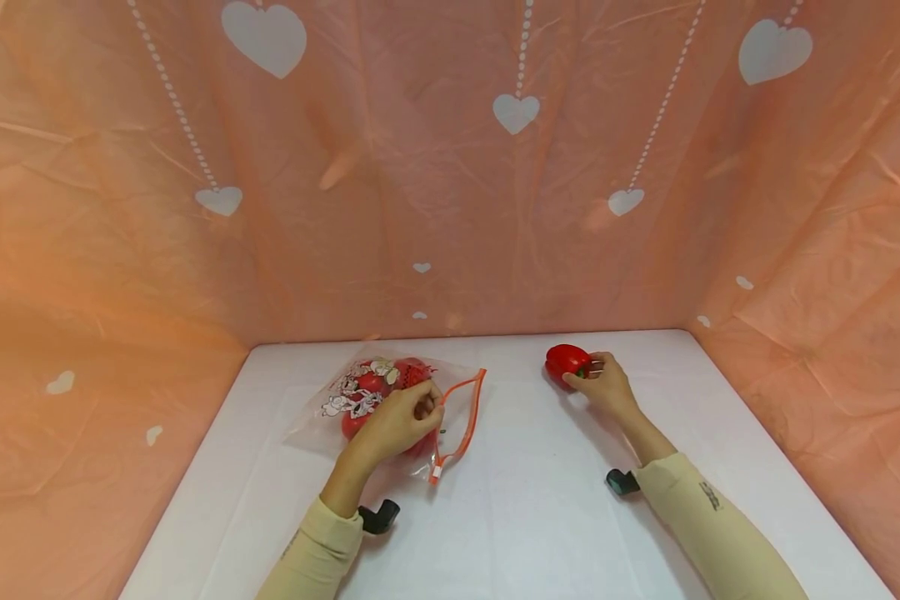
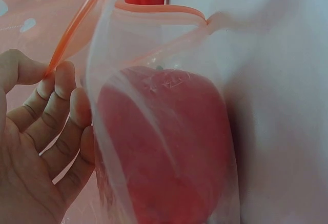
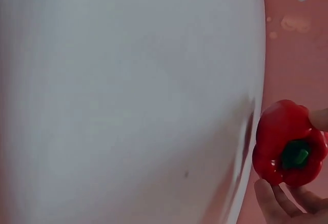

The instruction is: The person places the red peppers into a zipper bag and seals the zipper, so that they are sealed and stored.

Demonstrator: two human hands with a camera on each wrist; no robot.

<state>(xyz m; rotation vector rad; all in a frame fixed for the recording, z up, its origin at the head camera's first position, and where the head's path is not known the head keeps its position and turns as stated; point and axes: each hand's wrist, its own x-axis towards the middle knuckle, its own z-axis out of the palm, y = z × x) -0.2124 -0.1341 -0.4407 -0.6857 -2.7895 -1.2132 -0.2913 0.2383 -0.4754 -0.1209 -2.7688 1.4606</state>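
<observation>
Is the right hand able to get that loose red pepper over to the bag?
Probably yes. The right hand already grips the red pepper, bare white table lies between, and the left hand holds the bag open.

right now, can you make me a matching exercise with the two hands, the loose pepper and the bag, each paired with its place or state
Things:
1. left hand
2. right hand
3. loose red pepper
4. zip bag

States:
a. clear, orange zip edge, red peppers inside
b. lies on the white table, green stem showing
c. pinches the bag's open edge
d. fingers curled round the loose pepper

Pairs: 1-c, 2-d, 3-b, 4-a
</observation>
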